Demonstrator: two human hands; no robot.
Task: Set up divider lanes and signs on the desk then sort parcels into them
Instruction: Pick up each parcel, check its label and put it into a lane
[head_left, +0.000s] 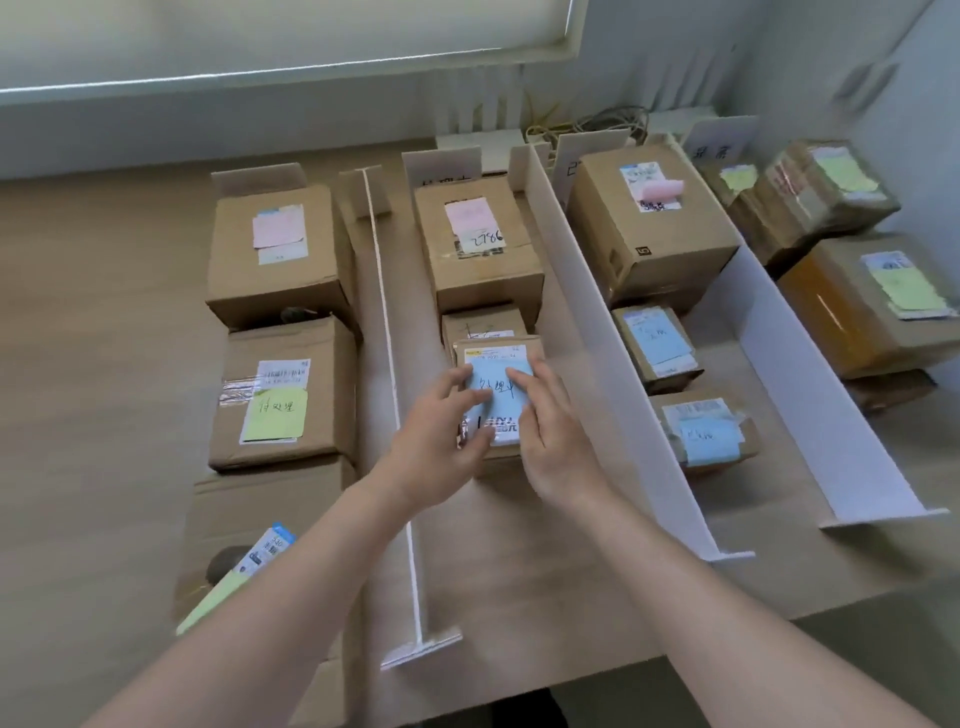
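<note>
Your left hand (447, 431) lies on the near left part of a small parcel (497, 395) in the second lane, fingers spread and only lightly bent, their tips on the blue note (498, 387) stuck to its top. Your right hand (545, 431) rests on the parcel's right side, its fingers stretched forward and pressing the same note. Neither hand curls round the parcel; both are fairly wide and flat on it.

The parcel sits between the thin left divider (395, 395), seen edge-on, and the tall white middle divider (613, 364). Just behind it is another small box, then a bigger box with a pink note (480, 249). Your left forearm crosses over the left divider.

In the left lane three boxes stand in a row; the middle one carries a green note (275, 415). Right of the middle divider is a large box (649, 228) and two small ones with blue notes. A third divider (810, 374) slants beyond them, with more parcels bearing yellow-green notes past it. White signs (441, 163) stand at the far ends of the lanes; their writing is too blurred to read.

All of it lies on a pale wooden desk (104, 364) below a window with a blind; cables are piled at the far edge.
</note>
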